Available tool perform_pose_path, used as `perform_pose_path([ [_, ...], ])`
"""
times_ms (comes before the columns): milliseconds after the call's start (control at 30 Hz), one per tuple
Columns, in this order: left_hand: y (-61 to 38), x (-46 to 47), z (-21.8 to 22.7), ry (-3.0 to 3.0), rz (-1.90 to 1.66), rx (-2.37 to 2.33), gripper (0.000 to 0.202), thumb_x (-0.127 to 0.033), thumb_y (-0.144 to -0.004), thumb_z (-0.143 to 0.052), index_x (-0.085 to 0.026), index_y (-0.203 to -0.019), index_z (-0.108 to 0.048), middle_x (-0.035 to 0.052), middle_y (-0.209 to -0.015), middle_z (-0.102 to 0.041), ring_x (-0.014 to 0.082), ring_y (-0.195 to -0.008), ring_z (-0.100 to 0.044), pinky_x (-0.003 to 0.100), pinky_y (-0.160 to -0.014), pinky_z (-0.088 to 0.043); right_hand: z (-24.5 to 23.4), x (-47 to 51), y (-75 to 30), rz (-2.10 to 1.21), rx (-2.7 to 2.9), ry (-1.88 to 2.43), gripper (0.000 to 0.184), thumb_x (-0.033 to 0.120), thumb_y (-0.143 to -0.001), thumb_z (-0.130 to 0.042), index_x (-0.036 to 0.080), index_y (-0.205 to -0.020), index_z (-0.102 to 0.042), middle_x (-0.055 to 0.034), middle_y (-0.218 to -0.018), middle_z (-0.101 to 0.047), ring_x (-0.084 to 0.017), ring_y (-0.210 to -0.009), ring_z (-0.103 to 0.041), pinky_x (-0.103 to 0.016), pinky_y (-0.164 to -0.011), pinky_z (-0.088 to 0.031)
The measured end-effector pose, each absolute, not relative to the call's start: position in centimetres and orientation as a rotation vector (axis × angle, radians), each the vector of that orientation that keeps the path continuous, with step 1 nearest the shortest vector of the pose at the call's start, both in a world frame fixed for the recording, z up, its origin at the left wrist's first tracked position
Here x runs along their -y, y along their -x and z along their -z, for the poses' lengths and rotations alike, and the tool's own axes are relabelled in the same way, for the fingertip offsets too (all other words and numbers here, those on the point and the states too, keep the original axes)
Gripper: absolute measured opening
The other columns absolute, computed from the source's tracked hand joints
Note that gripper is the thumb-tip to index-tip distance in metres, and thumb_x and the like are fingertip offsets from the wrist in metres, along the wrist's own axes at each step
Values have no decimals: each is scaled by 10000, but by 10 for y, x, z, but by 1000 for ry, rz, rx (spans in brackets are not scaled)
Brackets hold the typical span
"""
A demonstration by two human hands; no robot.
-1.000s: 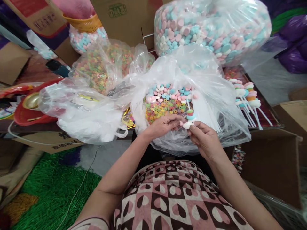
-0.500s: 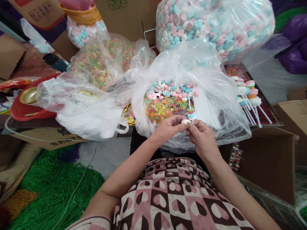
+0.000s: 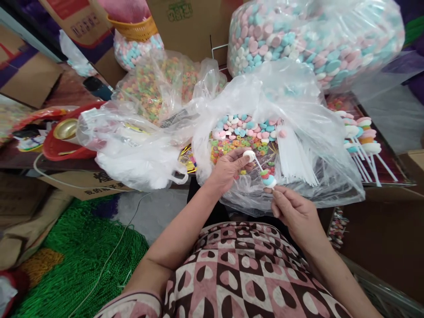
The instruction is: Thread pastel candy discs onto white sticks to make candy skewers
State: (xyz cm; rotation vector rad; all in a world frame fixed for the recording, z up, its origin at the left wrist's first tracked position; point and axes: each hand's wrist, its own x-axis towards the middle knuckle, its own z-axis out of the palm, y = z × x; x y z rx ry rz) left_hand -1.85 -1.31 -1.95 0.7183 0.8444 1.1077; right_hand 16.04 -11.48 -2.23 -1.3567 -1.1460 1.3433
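Observation:
My left hand (image 3: 228, 171) pinches a white marshmallow (image 3: 249, 155) between thumb and fingers. My right hand (image 3: 293, 208) is closed on the lower end of a candy skewer. That skewer is a white stick (image 3: 258, 164) with small gummy rings (image 3: 264, 174) and a blue-and-white marshmallow (image 3: 269, 181) on it. Its bare upper end meets the white marshmallow; how deep it sits there I cannot tell. Just beyond my hands, an opened clear plastic bag (image 3: 334, 176) bears loose gummy rings (image 3: 225, 148), pink, blue and white marshmallows (image 3: 245, 125) and a bundle of white sticks (image 3: 294, 154).
Several finished skewers (image 3: 367, 137) lie on the table's right end. Behind stand a big bag of marshmallows (image 3: 311, 39) and a bag of gummy rings (image 3: 165, 84). A white plastic bag (image 3: 139, 163) and a red basin (image 3: 49, 150) are at left, a cardboard box (image 3: 384, 234) at lower right.
My hands, close together before, have moved apart. The left has gone up and left with the white marshmallow to the stick's top; the right has lowered the skewer, which now tilts left.

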Motion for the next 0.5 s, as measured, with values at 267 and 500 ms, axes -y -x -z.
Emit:
perform_pose_path([
  [267,19,13,28,-789,-1098,-901,504,-480,-608,-903,-178,-956,-700,1,-848,-718,101,-693,-636,261,-684,-498,23,114,-159,-1251,1223,1395,291,436,-909,-627,183,-965,-759,43,-501,-495,-124,-473,-414,-268,-486,-313],
  [500,19,17,26,-1100,-1253,-947,412,-469,-663,-877,-187,-911,-707,18,-910,-721,134,-849,-649,288,-800,-525,15,112,-165,-1178,1256,1498,266,448,-839,-693,199,-819,-783,27,-489,-468,-126,-464,-398,-249,-420,-287],
])
